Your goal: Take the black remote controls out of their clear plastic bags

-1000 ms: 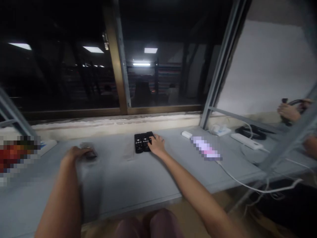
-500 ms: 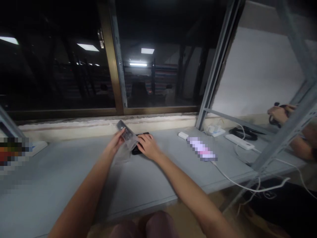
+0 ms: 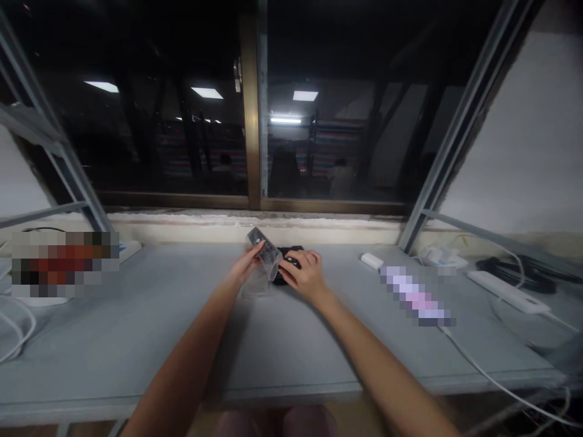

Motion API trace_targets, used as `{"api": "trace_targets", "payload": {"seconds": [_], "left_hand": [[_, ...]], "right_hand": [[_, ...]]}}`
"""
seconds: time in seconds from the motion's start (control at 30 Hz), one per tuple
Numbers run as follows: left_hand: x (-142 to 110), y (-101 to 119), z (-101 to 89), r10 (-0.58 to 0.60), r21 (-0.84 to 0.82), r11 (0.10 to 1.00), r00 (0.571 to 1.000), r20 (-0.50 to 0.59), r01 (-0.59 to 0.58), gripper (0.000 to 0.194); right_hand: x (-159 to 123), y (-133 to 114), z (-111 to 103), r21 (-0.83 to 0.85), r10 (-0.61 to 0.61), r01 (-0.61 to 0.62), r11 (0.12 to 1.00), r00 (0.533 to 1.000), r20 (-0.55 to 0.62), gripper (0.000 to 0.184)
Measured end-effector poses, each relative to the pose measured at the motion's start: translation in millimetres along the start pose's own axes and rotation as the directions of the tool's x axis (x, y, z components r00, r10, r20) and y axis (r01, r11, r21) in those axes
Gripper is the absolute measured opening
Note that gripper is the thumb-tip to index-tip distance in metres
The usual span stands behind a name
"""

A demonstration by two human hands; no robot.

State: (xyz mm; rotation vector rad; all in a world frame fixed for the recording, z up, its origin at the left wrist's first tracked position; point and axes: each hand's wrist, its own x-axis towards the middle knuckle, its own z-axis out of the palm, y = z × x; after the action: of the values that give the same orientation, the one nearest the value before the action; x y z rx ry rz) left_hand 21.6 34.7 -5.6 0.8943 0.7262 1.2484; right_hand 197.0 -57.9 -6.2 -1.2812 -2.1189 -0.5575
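Observation:
My left hand (image 3: 243, 269) is closed on a small remote inside a clear plastic bag (image 3: 264, 255), held tilted just above the grey table (image 3: 159, 328). My right hand (image 3: 306, 274) rests right beside it, its curled fingers on a black remote control (image 3: 291, 258) that lies on the table and is mostly hidden by the hand. The two hands almost touch in the middle of the table, near the window sill.
A white power strip (image 3: 507, 291) with white cables (image 3: 483, 370) lies at the right, near a white adapter (image 3: 372, 261) and black cables (image 3: 523, 267). Metal shelf posts (image 3: 68, 170) stand on both sides. A dark window (image 3: 250, 121) runs behind. More white cables (image 3: 13, 328) lie at the left.
My left hand picked up the bagged remote from the left of the table and brought it to the right hand. The view swung left, so the other person at right is out of sight.

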Motion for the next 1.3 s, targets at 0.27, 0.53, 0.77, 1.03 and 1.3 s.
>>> {"api": "trace_targets", "payload": {"seconds": [0.27,0.53,0.77,1.03,1.3], "left_hand": [[8,-5,-10.6,-0.021,-0.004,1.000,0.999,-0.043,0.021,0.015],[15,-19,-16.2,0.008,-0.112,0.994,1.000,-0.020,-0.010,0.016],[21,-29,-22.6,0.060,-0.142,0.988,0.997,0.039,-0.054,0.024],[20,-30,-23.8,0.017,-0.058,0.998,0.997,0.076,-0.013,0.032],[23,-36,-26.1,-0.084,-0.016,0.996,0.991,0.103,0.086,0.035]], "right_hand": [[-2,5,-4,-0.033,-0.007,0.008,0.999,0.999,0.039,0.031],[-4,10,1,-0.054,0.047,-0.043,0.998,0.996,0.073,0.034],[0,5,3,-0.035,-0.003,0.007,0.999,0.994,0.107,0.037],[-1,6,11,-0.124,-0.198,0.182,0.975,0.971,-0.134,0.030],[1,5,12,-0.134,-0.264,0.234,0.963,0.921,-0.288,0.022]]}}
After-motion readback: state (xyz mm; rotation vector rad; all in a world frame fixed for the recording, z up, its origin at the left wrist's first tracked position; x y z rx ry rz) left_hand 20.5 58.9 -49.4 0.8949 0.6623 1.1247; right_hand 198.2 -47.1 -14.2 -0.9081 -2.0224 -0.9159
